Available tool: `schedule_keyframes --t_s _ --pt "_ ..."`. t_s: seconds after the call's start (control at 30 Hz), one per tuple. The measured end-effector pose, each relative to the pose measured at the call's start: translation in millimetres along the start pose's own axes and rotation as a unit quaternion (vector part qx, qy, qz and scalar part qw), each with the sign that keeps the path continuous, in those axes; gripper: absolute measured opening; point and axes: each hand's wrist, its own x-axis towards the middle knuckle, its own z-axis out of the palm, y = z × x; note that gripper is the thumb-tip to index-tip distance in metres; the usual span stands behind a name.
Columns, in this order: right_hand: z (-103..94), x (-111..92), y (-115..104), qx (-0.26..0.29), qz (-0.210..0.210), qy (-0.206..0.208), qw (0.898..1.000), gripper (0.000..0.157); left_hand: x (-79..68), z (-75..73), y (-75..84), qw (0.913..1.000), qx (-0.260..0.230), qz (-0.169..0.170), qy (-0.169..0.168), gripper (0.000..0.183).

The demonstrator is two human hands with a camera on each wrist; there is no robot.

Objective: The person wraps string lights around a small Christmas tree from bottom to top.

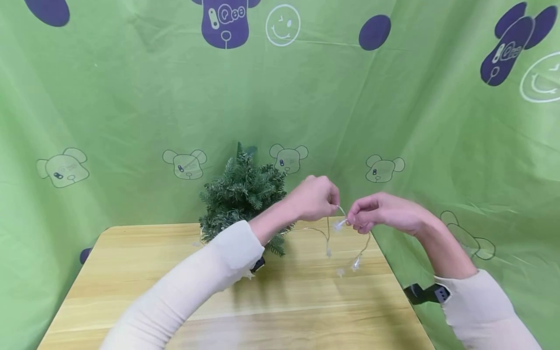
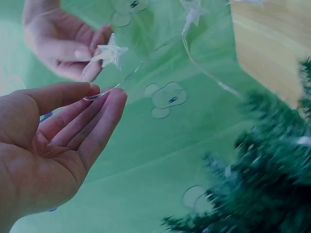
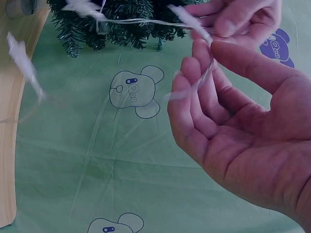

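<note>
A string of star lights (image 1: pixel 356 262) with a thin clear wire runs between both hands and dangles over the table's right side. My left hand (image 1: pixel 316 198) pinches the wire between thumb and fingertips, just right of a small green Christmas tree (image 1: pixel 245 189). Close beside it, my right hand (image 1: pixel 385 212) pinches the wire next to a clear star (image 2: pixel 112 51). More of the string leads toward the tree in the left wrist view, where another star (image 2: pixel 192 13) hangs. The left forearm hides part of the tree's lower right side.
The tree stands near the back of a light wooden table (image 1: pixel 306 311). A green curtain (image 1: pixel 131 97) with printed bear heads surrounds the table. Under the left forearm shows a small black object (image 1: pixel 258 264). A black device (image 1: pixel 426 293) sits at the right sleeve.
</note>
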Motion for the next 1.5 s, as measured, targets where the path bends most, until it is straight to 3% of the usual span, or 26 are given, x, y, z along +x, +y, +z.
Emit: schedule_keyframes --t_s 0.3,0.47,0.8,0.97,1.13,1.3,1.5 --pt "-0.4 -2 -3 0.014 -0.022 -0.02 0.999 0.026 -2.2 -37.1 12.0 0.9996 -0.009 0.01 0.024 0.007" --pt "-1.0 -3 -2 0.022 -0.029 -0.034 0.999 0.025 -1.3 -56.6 14.4 0.9989 -0.009 -0.013 0.045 0.009" --pt "-1.3 -2 1 0.036 -0.033 -0.038 0.998 0.024 4.9 -87.8 7.5 0.9938 -0.053 -0.052 0.083 0.016" --pt "-1.2 -2 3 0.042 -0.028 -0.041 0.998 0.025 11.5 -88.2 0.6 0.989 -0.084 -0.075 0.096 0.014" --pt "-0.4 -1 8 0.043 -0.022 -0.04 0.998 0.024 21.6 -74.9 -1.7 0.9868 -0.11 -0.081 0.088 0.013" --pt "1.0 0 10 0.043 -0.02 -0.039 0.998 0.024 28.9 -62.8 -7.3 0.9873 -0.098 -0.099 0.076 0.015" --pt "2.1 -1 10 0.044 -0.01 -0.02 0.999 0.025 32.0 -64.7 -23.1 0.9825 -0.096 -0.131 0.091 0.017"
